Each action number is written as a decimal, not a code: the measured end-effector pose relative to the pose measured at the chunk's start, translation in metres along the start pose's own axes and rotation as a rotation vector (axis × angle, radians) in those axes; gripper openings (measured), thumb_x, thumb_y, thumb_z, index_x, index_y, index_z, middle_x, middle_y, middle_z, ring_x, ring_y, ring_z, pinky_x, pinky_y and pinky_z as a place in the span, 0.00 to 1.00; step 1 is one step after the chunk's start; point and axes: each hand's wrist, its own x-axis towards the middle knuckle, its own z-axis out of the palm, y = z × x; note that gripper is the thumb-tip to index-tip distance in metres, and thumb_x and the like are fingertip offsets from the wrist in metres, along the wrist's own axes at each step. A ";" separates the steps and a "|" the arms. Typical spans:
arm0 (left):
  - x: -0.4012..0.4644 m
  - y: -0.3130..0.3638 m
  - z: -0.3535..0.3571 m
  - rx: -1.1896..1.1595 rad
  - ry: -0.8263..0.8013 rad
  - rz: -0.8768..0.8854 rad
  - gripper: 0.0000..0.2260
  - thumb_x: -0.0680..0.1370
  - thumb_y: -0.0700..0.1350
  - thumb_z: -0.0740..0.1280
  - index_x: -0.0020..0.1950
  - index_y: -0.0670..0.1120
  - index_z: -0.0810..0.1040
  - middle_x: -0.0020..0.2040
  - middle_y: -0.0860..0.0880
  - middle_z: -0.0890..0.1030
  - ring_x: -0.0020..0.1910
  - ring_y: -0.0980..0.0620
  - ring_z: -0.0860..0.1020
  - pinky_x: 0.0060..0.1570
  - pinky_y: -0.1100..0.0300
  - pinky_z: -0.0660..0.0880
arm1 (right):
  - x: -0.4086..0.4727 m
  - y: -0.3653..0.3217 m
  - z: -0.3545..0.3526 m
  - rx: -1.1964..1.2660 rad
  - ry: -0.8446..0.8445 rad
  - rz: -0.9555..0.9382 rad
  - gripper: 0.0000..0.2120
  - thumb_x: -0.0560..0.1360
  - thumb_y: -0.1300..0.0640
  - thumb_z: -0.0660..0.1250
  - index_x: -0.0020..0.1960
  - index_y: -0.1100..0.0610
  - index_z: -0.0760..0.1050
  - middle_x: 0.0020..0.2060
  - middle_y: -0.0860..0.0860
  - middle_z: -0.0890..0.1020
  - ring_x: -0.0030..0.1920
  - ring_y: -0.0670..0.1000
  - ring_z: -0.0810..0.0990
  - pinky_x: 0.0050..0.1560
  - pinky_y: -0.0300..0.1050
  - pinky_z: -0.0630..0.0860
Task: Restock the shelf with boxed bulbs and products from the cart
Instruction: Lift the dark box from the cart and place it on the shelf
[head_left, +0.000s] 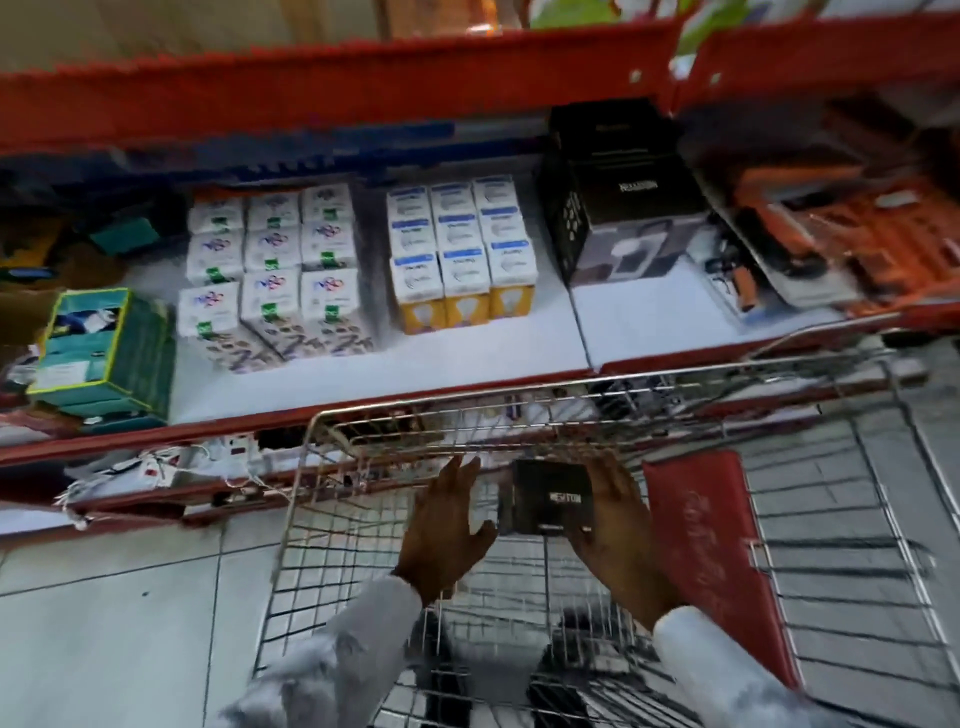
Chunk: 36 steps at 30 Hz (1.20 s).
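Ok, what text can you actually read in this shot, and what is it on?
"NESSTON", roughly, blurred: white letters on the black box that the right hand holds over the cart.
The same white word, equally blurred, on the big black box on the shelf.
White bulb boxes: logos, unreadable.
Blue-and-yellow bulb boxes: print too blurred.
Red cart flap: faint script, unreadable.
Green box: label unreadable.

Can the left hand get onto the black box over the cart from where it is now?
Probably yes. The left hand is open right beside the black box, which the right hand grips from the other side, with nothing between them above the cart.
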 end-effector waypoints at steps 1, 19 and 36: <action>0.007 0.005 0.014 -0.118 -0.022 -0.070 0.35 0.74 0.52 0.71 0.78 0.48 0.62 0.78 0.46 0.66 0.74 0.45 0.68 0.73 0.54 0.66 | 0.004 0.016 0.009 0.104 -0.012 0.075 0.36 0.70 0.50 0.69 0.75 0.55 0.63 0.71 0.58 0.71 0.68 0.60 0.72 0.64 0.55 0.75; 0.018 0.072 0.038 -0.592 0.083 -0.431 0.06 0.79 0.48 0.68 0.43 0.57 0.78 0.48 0.49 0.84 0.48 0.45 0.82 0.44 0.53 0.80 | 0.035 0.057 -0.050 0.733 -0.281 0.559 0.20 0.79 0.43 0.58 0.54 0.57 0.80 0.52 0.57 0.81 0.50 0.54 0.77 0.57 0.49 0.73; -0.014 0.208 -0.145 -0.623 0.607 -0.066 0.03 0.74 0.46 0.74 0.42 0.47 0.85 0.37 0.48 0.87 0.32 0.46 0.86 0.33 0.50 0.83 | 0.051 -0.020 -0.276 0.809 0.130 0.050 0.12 0.72 0.44 0.65 0.42 0.50 0.82 0.41 0.43 0.85 0.48 0.47 0.82 0.55 0.49 0.77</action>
